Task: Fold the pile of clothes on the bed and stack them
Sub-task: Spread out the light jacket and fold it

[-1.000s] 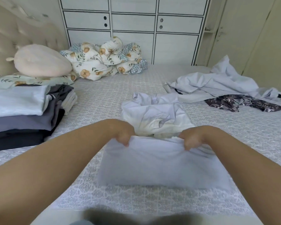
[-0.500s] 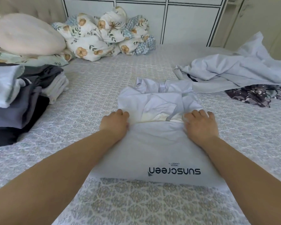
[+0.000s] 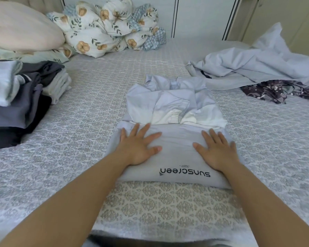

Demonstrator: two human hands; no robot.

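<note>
On the near middle of the bed (image 3: 82,107), a pale blue garment (image 3: 173,150) lay partly folded, its near half turned over so that the upside-down word "sunscreen" (image 3: 185,172) showed close to the bed's near edge. Both hands lay flat on that folded half. The left hand (image 3: 138,147) pressed the left part of the fold, fingers straight and spread, grasping nothing. The right hand (image 3: 217,150) pressed the right part in the same way, fingers straight, also grasping nothing. The printed word sat just nearer than the two hands and between the two forearms. Beyond the fingertips, the garment's unfolded part lay rumpled towards the middle of the bed, with a whitish lining showing.

Along the left edge of the bed stood a stack of folded clothes (image 3: 16,104), pale blue on top, grey and black beneath. Towards the far right corner lay a loose heap of pale blue clothes (image 3: 253,65), with a dark patterned garment (image 3: 280,90) touching its near side. At the far left corner were a cream pillow (image 3: 21,27) and, beside it, a bundled floral quilt (image 3: 111,27). The bed carried a grey patterned cover.
</note>
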